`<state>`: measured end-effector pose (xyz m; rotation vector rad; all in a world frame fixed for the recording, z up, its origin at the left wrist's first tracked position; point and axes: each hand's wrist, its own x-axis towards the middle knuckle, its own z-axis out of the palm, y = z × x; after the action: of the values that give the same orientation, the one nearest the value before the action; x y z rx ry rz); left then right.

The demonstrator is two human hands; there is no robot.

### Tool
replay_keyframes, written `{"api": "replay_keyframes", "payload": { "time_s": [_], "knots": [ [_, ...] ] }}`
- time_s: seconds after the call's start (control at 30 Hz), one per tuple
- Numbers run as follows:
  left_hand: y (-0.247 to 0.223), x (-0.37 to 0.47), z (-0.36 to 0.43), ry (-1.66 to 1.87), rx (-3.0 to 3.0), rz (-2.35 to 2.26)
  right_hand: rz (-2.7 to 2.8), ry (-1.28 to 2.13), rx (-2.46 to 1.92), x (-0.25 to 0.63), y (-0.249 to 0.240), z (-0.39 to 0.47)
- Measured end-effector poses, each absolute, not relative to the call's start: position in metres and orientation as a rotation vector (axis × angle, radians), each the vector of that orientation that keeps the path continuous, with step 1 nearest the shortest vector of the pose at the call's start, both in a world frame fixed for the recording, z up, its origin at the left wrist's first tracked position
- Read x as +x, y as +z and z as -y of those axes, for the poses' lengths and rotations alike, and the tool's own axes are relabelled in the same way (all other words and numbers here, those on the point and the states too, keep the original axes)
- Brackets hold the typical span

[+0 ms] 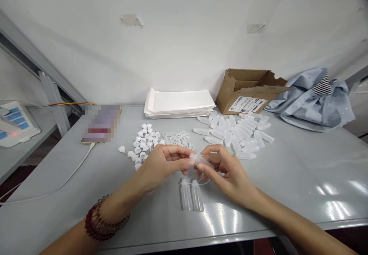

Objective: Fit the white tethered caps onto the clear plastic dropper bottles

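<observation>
Near the middle of the grey table, a small translucent bottle point(204, 162) lies tilted between my hands. My right hand point(227, 170) is closed around its body. The fingertips of my left hand point(169, 161) pinch its top end, where a white cap seems to sit. A thin white loop hangs below my right fingers. Two capped bottles point(186, 196) stand or lie side by side just below my hands. Left of my left hand are several loose white caps point(143, 143); beyond it lies a heap of white loops point(179, 138). Several translucent bottles point(240, 132) are spread behind my right hand.
A stack of white envelopes point(181, 102) lies against the wall, with an open cardboard box point(250, 94) beside it. Blue-grey cloth point(316, 101) is bunched at the right. At the left are a phone point(100, 126), its white cable point(77, 166) and a power strip point(17, 122).
</observation>
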<state>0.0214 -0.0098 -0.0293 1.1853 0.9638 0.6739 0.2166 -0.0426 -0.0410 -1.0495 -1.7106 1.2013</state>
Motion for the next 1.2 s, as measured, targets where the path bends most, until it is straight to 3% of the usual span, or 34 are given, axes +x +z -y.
{"api": "replay_keyframes", "payload": {
  "time_s": [0.17,0.47,0.57,0.8,1.07,1.2],
  "knots": [
    [-0.030,0.023,0.010,0.708,1.134,-0.961,1.900,0.984,-0.963,0.218,-0.043,0.042],
    [-0.036,0.032,0.015,0.704,1.132,-1.001,2.304,0.138,-1.056,0.222,-0.046,0.043],
    [-0.037,0.035,0.018,0.674,1.140,-1.009,2.363,-0.003,-1.041,0.225,-0.044,0.045],
    [-0.035,0.033,0.018,0.583,1.168,-1.024,2.284,0.269,-1.165,0.230,-0.035,0.051],
    [-0.028,0.024,0.007,0.726,1.093,-1.085,2.248,0.799,-1.590,0.229,-0.048,0.058],
    [-0.028,0.023,0.008,0.742,1.086,-1.090,2.189,0.856,-1.535,0.229,-0.054,0.060]
  ]
}}
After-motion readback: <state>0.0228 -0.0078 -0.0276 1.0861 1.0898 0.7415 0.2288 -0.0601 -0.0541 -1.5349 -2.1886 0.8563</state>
